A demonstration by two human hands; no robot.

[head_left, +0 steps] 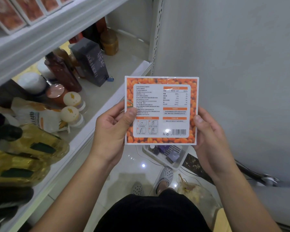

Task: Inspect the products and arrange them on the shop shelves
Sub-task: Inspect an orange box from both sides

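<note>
Left grip [110, 131], right grip [209, 136], holding box [161, 104]

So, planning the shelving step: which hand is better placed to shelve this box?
Likely the left hand: it grips the box on the shelves' side; the right hand is by the wall.
</note>
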